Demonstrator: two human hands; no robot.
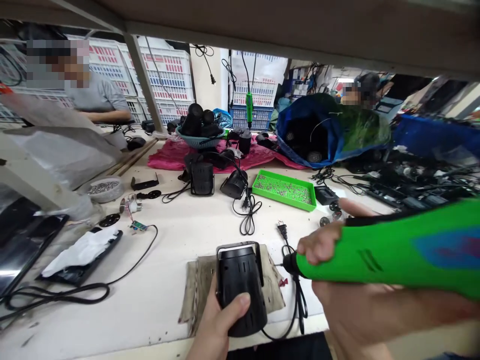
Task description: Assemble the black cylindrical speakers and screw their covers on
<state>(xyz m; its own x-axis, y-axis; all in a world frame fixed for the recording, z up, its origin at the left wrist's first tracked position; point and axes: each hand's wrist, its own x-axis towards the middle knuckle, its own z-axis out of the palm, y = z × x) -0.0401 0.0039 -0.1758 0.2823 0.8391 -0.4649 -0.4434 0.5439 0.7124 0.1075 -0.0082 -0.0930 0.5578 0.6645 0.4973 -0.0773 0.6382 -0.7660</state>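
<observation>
My left hand grips a black cylindrical lamp housing with a U-shaped bracket, its thumb lying across the front. The housing is over a folded beige cloth at the table's front. At the right, my right hand is wrapped round a green electric screwdriver. The tool lies level, its thin bit pointing left toward the housing's side, with a gap between them. A black power cord with a plug hangs beside the housing, partly behind the screwdriver's nose.
A green tray of small screws stands behind, near more black lamp housings. On the left are a round tub of small metal parts, a circuit board and cords. A shelf overhangs the table. Two people are beyond.
</observation>
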